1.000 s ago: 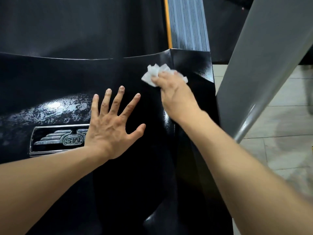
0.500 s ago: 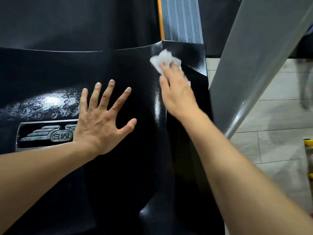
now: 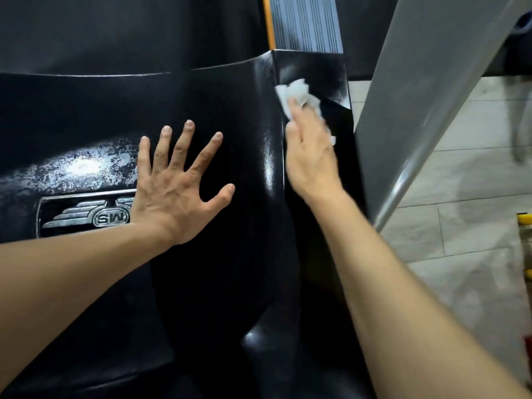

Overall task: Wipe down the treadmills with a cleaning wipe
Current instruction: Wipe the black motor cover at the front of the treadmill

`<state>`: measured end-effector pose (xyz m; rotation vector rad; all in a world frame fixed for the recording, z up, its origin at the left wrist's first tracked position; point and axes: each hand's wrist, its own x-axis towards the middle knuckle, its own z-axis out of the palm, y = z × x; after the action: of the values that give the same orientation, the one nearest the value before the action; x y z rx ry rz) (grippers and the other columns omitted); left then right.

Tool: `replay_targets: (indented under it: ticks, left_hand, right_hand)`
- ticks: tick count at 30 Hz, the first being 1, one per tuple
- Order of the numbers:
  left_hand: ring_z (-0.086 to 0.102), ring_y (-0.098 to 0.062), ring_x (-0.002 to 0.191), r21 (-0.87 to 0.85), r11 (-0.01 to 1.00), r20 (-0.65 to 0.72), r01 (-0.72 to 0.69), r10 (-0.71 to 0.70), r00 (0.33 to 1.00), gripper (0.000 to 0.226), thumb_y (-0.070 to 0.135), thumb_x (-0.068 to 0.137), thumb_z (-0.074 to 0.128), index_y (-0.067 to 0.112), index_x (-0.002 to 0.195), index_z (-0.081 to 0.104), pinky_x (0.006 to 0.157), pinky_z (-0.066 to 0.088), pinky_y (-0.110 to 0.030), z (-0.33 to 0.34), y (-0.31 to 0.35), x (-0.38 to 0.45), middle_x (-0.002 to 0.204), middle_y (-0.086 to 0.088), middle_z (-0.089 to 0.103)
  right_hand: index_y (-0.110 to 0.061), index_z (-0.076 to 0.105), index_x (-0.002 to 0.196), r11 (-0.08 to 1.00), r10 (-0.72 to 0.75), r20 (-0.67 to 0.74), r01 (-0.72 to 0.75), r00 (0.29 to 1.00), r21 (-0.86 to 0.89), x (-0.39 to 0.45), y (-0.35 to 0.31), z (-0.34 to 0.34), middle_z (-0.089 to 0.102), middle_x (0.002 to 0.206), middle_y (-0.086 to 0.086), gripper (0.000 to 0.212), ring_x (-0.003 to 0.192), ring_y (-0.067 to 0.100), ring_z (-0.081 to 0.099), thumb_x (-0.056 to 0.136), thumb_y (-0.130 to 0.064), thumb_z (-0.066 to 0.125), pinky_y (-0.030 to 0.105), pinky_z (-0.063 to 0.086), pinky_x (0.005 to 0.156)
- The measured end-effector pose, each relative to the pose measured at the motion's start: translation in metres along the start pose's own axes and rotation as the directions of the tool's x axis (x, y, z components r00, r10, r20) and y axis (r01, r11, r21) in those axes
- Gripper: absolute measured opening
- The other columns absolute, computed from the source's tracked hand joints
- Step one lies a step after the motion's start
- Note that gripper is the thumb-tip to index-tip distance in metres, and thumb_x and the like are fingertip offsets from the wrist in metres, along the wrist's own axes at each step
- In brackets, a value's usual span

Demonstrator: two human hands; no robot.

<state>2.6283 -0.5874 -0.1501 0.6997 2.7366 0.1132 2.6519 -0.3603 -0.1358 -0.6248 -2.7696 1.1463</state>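
Black, glossy plastic fills most of the view: the treadmill's motor cover [image 3: 86, 105], streaked with dull patches where light hits it at the left. A silver winged badge [image 3: 86, 216] marked "SW" sits low on the left of that cover, its right end hidden under the left hand [image 3: 175, 194]. That hand lies flat on the cover with all five fingers straight and spread wide, holding nothing. Further right, a raised ridge runs down the cover, catching a bright line of reflection. Just beyond the ridge, the right hand [image 3: 312, 156] presses a crumpled white cleaning wipe [image 3: 298, 95] against the cover's right corner panel, the fingers lying over the wipe with its edges sticking out above and beside them; the hand is blurred, so its exact grip is unclear. Above the corner, a ribbed grey side rail [image 3: 306, 23] with an orange edge strip [image 3: 268, 21] runs away. At the right, a grey metal upright [image 3: 426, 90] slants across pale floor tiles [image 3: 472, 180].
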Motion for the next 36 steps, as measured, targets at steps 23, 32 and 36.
replay_targets:
  ticks: [23,32,36]
  left_hand:
    - [0.029,-0.04,0.149,-0.058,0.929,0.044,-0.366,0.368,0.929,0.064,0.035,0.099,0.039,0.02,0.16,0.03,0.123,0.022,-0.05,-0.007,0.041,-0.138,0.167,-0.015,0.023]
    - [0.02,-0.036,0.154,-0.041,0.951,0.272,-0.307,0.306,0.912,0.071,0.036,0.1,0.051,0.019,0.162,0.023,0.124,0.022,-0.05,-0.022,0.043,-0.188,0.169,-0.011,0.017]
    - [0.016,-0.034,0.156,-0.034,0.931,0.412,-0.365,0.345,0.843,0.071,0.035,0.098,0.052,0.021,0.161,0.022,0.122,0.028,-0.051,-0.04,0.035,-0.174,0.171,-0.007,0.008]
  right_hand:
    - [-0.005,0.048,0.146,0.998,-0.056,0.038,0.055,0.998,0.028,-0.233,0.025,-0.017,0.039,0.156,0.012,0.046,0.147,0.021,0.031,0.101,-0.016,0.043,0.031,0.016,0.124]
    - [-0.001,0.052,0.142,0.943,0.322,-0.105,-0.309,0.941,0.125,-0.264,-0.026,0.007,0.048,0.148,0.022,0.062,0.142,0.036,0.039,0.082,-0.003,0.039,0.03,0.019,0.122]
    - [-0.005,0.042,0.15,0.994,0.11,0.017,-0.109,0.994,-0.012,-0.304,-0.073,0.027,0.045,0.153,0.017,0.057,0.147,0.029,0.034,0.093,-0.01,0.036,0.034,0.024,0.122]
